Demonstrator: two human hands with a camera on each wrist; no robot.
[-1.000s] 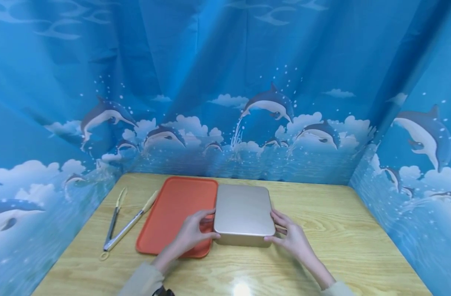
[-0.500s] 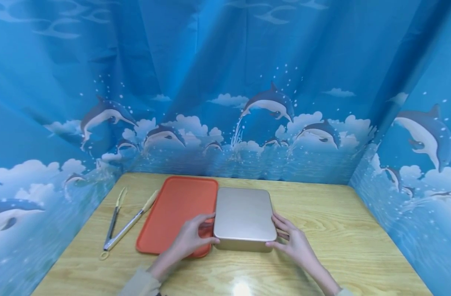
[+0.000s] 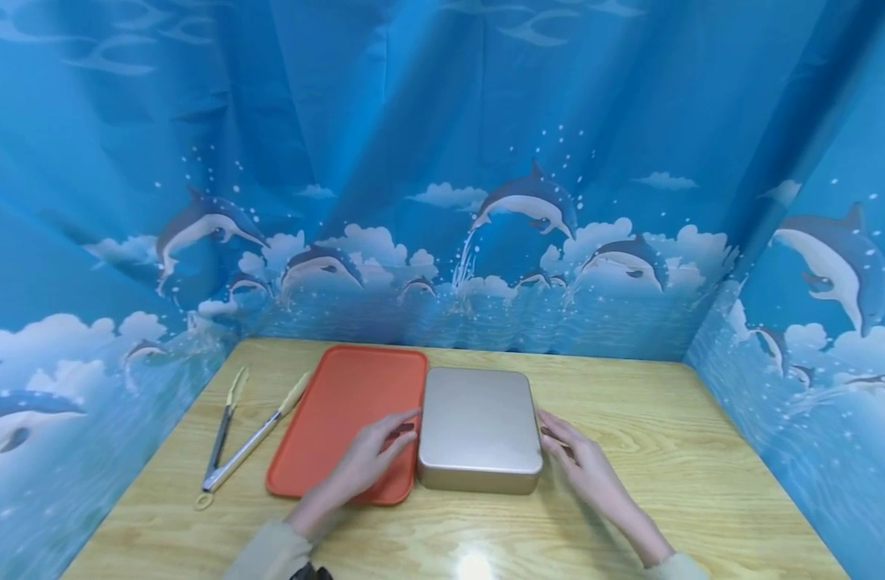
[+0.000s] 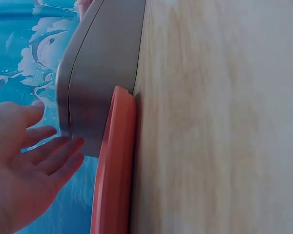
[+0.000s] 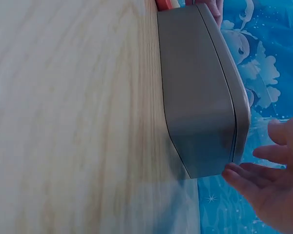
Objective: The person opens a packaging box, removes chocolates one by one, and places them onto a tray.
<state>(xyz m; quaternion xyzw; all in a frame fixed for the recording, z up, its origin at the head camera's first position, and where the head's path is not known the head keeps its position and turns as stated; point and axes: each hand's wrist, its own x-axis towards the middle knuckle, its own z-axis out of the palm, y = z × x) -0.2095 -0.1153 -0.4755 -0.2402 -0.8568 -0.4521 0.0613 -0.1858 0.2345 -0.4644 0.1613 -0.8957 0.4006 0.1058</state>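
A square metal tin with its lid on sits on the table, right beside an orange tray. My left hand is over the tray at the tin's left side. In the left wrist view its fingers are loosely spread, with the tips close to the seam under the lid. At the tin's other side is my right hand, thumb apart from the tin. The right wrist view shows its fingers extended, tips near the lid's edge by the corner. What the tin contains is hidden.
Metal tongs with cream tips lie spread on the table, left of the tray. A blue dolphin-print curtain closes off the back and both sides of the wooden table.
The tin has slid slightly toward me, held between both hands. Since then the hands have loosened, and both thumbs have come off its front corners.
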